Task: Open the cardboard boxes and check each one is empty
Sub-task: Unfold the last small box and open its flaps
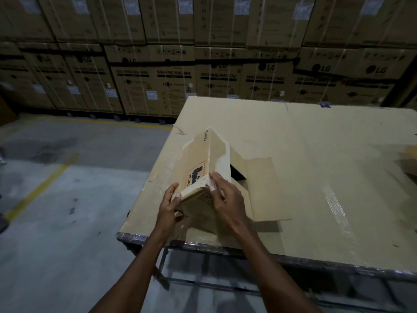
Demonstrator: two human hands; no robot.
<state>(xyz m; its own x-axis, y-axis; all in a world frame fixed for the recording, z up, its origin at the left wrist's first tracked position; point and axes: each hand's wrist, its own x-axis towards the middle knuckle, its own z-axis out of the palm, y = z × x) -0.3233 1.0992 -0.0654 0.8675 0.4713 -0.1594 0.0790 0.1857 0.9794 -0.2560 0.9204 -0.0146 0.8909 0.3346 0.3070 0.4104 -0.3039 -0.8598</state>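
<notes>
A small cardboard box [203, 159] with a red-dashed label and black print is tilted up on the cardboard-covered table [316, 154], near its front left corner. My left hand [168, 206] grips the box's near left corner, thumb on top. My right hand [228, 197] grips the near right edge, its fingers curled over the upper face. One flap [264, 186] lies flat on the table to the right of the box, and a dark opening shows behind the raised side. The inside of the box is hidden from me.
Stacked washing machine cartons [173, 86] wall off the far side. Grey concrete floor with yellow lines [40, 188] lies to the left. The table's front edge [225, 247] is wrapped in plastic film. Another brown piece [408, 163] sits at the far right edge.
</notes>
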